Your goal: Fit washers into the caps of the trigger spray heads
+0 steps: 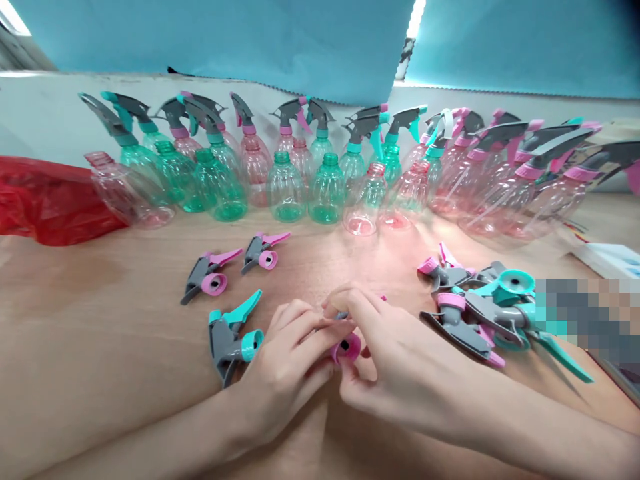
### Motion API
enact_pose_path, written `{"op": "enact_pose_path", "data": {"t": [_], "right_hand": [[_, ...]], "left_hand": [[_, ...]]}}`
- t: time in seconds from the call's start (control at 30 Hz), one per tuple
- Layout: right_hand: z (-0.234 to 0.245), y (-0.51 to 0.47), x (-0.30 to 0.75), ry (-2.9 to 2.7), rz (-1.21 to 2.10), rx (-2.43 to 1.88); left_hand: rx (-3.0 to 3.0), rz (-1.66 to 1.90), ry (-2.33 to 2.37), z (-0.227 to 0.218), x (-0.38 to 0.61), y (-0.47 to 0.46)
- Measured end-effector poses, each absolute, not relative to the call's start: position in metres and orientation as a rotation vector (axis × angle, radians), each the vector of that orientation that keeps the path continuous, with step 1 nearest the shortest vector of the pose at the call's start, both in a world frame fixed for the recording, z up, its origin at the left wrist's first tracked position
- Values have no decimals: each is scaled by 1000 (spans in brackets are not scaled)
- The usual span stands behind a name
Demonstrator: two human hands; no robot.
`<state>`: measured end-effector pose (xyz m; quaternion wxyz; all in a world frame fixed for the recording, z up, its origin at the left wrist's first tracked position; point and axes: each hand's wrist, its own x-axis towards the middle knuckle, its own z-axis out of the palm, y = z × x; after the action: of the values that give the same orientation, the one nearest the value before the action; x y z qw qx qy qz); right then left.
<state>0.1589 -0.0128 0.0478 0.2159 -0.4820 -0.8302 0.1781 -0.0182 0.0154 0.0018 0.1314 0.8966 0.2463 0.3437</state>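
Note:
Both hands meet over the wooden table [100,347], near its front middle. My left hand [285,367] and my right hand [395,353] are closed together on one grey spray-trigger head with a pink cap [346,347]. Fingers cover most of its grey body. A grey and teal trigger head [230,337] lies just left of my left hand. Two grey and pink trigger heads [207,277] [263,252] lie farther back on the left. A heap of trigger heads [480,303] sits to the right of my right hand.
Rows of clear green bottles [285,190] and pink bottles [363,200] stand along the back, some fitted with spray tops. More pink spray bottles [515,187] lie tilted at back right. A red plastic bag [45,200] is at far left. A blurred patch [585,317] covers the right edge.

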Motion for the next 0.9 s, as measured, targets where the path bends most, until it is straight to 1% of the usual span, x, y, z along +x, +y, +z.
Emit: {"op": "enact_pose_path", "data": {"t": [0.17,0.27,0.33,0.5,0.57,0.67,0.83,0.9], "right_hand": [[50,-14,158,-2340,491,-1274],[48,-11,160,-2311,562,-1286],[48,-9,162,-2270,666,-1307],[47,-3,168,-2112,1107,-1323],[46,-1,169,-2082,1165,-1308],[44,-2,170,-2111,1113,-1292],[42,-5,166,-2184,853,-1250],[39,-4,164,-2168,821,-1244]], "left_hand": [[2601,1006,749,1,-18,19],[2606,1005,749,-1,-18,19],[2604,988,739,0,-18,18],[2594,1037,706,2,-18,16],[2609,1043,707,2,-17,16],[2630,1005,711,1,-17,16],[2636,973,712,0,-15,16],[2630,971,732,1,-15,16]]}}
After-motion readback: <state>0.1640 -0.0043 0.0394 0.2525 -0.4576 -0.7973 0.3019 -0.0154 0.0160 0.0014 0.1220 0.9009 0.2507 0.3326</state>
